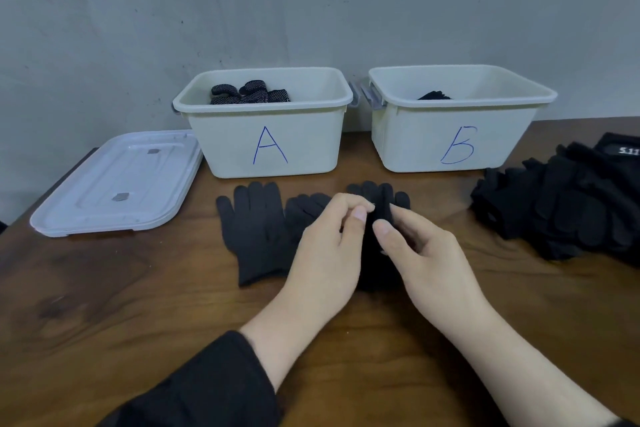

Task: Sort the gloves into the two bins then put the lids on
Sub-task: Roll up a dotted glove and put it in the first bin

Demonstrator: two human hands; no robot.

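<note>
Both the left hand (pixel 325 246) and right hand (pixel 422 253) pinch the middle glove (pixel 377 204) lying near bins A (pixel 266 146) and B (pixel 453 146), and its plain black knit could easily land among A's dotted gloves (pixel 249 94).

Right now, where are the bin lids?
In the head view, the clear lids lie flat on the wooden table, at far left beside bin A.
</note>
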